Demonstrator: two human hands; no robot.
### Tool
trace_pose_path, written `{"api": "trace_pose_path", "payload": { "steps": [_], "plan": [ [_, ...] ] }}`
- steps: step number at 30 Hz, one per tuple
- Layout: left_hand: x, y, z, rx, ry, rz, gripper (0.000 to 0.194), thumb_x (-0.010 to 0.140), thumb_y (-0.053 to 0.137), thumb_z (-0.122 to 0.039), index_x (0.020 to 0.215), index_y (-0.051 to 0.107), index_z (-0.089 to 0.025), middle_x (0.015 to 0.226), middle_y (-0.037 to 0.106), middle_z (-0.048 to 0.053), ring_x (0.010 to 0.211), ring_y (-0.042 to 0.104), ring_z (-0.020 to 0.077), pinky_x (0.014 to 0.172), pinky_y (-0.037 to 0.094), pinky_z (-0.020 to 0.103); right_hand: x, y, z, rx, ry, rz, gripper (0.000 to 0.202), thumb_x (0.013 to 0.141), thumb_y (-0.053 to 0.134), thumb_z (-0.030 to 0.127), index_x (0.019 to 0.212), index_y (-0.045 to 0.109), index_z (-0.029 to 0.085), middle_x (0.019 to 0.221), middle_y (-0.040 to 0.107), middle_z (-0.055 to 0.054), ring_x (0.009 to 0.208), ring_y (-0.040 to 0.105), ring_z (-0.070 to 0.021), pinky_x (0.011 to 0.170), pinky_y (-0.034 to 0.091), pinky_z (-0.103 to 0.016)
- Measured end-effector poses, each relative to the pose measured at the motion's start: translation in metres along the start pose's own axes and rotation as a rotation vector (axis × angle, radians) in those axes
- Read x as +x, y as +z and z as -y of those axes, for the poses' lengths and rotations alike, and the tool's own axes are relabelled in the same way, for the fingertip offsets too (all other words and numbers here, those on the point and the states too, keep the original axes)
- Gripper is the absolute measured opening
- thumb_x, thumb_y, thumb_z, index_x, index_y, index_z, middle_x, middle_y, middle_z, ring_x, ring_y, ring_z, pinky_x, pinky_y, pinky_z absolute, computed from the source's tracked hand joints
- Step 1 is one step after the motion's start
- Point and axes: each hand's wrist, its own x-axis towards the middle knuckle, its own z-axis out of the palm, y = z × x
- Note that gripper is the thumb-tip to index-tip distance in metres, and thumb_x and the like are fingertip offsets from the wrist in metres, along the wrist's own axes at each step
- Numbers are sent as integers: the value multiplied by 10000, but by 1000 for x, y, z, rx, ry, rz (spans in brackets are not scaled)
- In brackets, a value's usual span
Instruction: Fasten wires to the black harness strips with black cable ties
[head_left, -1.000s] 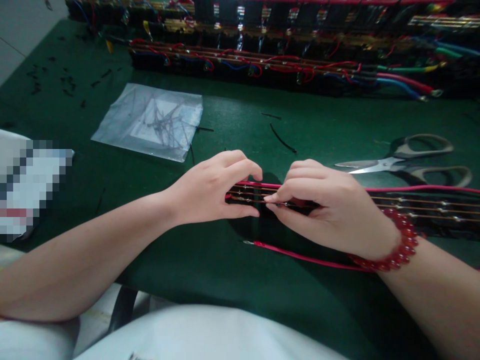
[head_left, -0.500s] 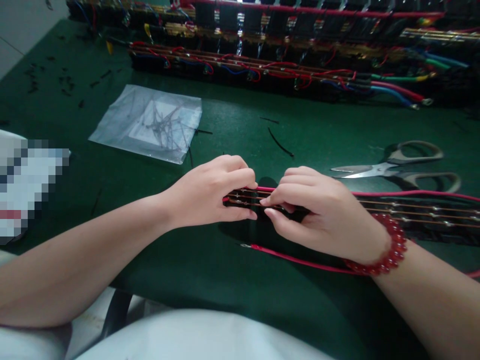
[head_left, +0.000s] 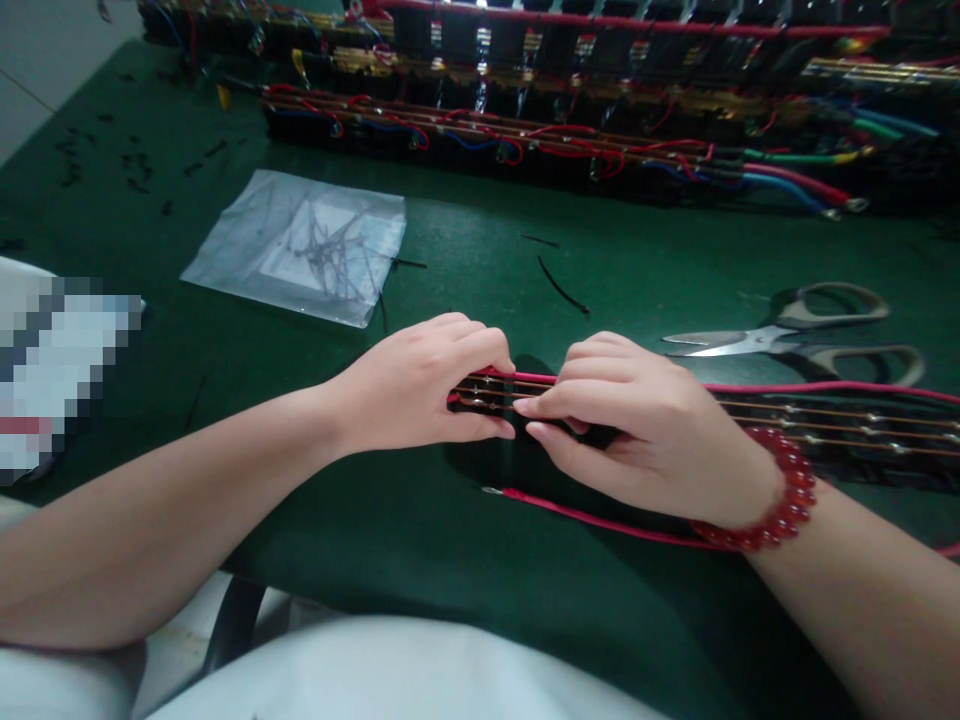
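My left hand (head_left: 442, 385) is closed around the left end of a long black strip with copper rods (head_left: 832, 425), thumb on the near side and fingers on the far side. A red wire (head_left: 832, 387) runs along the strip's far edge. Just right of it, my right hand (head_left: 630, 405) is bent over the same strip with thumb and forefinger nearly pinched together. Whatever lies between those fingertips is too small or hidden to make out. Nearer me, a second red wire (head_left: 592, 517) with a metal tip lies on the table and passes under my right wrist.
Scissors (head_left: 780, 335) lie beyond my right hand. A clear plastic bag (head_left: 232, 250) of thin dark ties rests at the left, with loose black ties (head_left: 562, 287) beside it. Wired black assemblies (head_left: 480, 130) line the back of the green table (head_left: 450, 560). Small dark scraps (head_left: 135, 170) are scattered far left.
My right fingertips have shifted very slightly left along the strip. My left hand keeps its hold, and the other things lie as before.
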Motion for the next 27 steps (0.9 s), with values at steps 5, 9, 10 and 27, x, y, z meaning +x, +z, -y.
{"api": "trace_pose_path", "payload": {
  "steps": [5, 9, 10, 27],
  "plan": [
    [1, -2, -2, 11, -19, 7, 281, 848, 764, -355, 999, 620, -168, 941, 665, 22, 876, 602, 177, 739, 441, 272, 0, 0, 0, 28, -22, -2, 128, 912, 632, 158, 800, 693, 164, 668, 657, -20, 628, 559, -151, 678, 431, -335],
    [1, -1, -2, 19, -21, -1, 282, 847, 756, -355, 1007, 625, -165, 945, 675, 25, 872, 604, 178, 737, 445, 277, -1, 0, -1, 39, -13, 3, 145, 920, 631, 163, 786, 683, 179, 648, 641, -7, 619, 555, -147, 680, 429, -333],
    [1, -1, -2, 16, -17, -1, 283, 849, 751, -352, 1022, 628, -165, 961, 683, 29, 883, 609, 180, 750, 452, 280, -1, 1, -2, 36, -10, 4, 142, 923, 630, 165, 792, 683, 181, 654, 647, -8, 620, 558, -146, 681, 430, -332],
    [0, 0, 0, -27, -2, -3, 364, 872, 743, -358, 1171, 627, -186, 1113, 710, 42, 1027, 639, 201, 898, 487, 305, -2, -7, 4, 168, 354, -193, 112, 988, 587, 231, 902, 656, 251, 786, 692, -18, 633, 625, -150, 560, 502, -303]
  ]
}}
